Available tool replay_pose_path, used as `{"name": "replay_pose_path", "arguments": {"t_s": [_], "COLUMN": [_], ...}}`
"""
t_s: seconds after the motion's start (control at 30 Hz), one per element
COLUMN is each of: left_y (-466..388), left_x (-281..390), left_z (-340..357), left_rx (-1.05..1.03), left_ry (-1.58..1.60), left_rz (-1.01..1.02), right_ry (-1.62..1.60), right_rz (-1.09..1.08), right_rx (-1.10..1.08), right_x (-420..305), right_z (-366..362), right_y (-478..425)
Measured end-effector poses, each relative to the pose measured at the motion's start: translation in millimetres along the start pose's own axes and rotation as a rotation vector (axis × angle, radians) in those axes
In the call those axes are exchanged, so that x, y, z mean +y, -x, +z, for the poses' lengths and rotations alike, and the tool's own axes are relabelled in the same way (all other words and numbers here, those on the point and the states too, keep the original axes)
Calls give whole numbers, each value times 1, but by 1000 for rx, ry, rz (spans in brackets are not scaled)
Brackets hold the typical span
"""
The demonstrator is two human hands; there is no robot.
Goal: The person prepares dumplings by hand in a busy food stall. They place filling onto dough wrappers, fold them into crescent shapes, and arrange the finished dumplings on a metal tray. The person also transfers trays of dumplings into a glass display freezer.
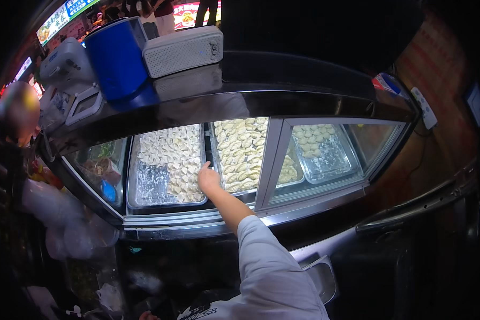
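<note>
My right hand point(209, 178) reaches through the open side of a lit glass display case, over the right rim of a metal tray point(148, 188) of folded wontons point(186, 182). One finger points away from me; the others are hidden, so any grip cannot be made out. Right of the hand lies a second tray packed with pleated dumplings point(240, 156). Behind the sliding glass door point(324, 160), another tray point(330, 160) holds pale dumplings point(312, 138) at its far end and loose flour. Only a bit of my left hand point(149, 316) shows at the bottom edge.
On the case top stand a white speaker point(184, 52), a blue container point(116, 60) and a grey-white device point(66, 62). Clear plastic bags or containers point(70, 224) crowd the left side. A metal pan point(322, 278) sits at lower right. A person point(20, 108) is at far left.
</note>
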State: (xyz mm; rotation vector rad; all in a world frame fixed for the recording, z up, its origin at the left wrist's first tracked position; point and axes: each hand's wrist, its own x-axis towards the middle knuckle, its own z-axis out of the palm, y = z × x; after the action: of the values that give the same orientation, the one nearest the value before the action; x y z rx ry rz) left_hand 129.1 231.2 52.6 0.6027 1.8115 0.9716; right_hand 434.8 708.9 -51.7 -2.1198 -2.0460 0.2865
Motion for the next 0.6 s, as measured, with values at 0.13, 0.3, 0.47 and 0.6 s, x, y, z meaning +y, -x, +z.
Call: {"name": "replay_pose_path", "arguments": {"t_s": [0.13, 0.3, 0.47, 0.6], "left_y": [5, 31, 53, 95], "left_x": [17, -8, -48, -148], "left_z": [8, 1, 4, -31], "left_rx": [54, 147, 366, 605], "left_ry": [9, 88, 129, 152], "left_rz": [-30, -32, 110, 176], "right_ry": [-191, -321, 29, -18], "right_rz": [-2, 4, -163, -126], "right_rx": [-88, -135, 42, 1], "right_x": [-4, -10, 26, 60], "right_z": [-3, 9, 14, 21], "right_y": [-5, -2, -3, -28]}}
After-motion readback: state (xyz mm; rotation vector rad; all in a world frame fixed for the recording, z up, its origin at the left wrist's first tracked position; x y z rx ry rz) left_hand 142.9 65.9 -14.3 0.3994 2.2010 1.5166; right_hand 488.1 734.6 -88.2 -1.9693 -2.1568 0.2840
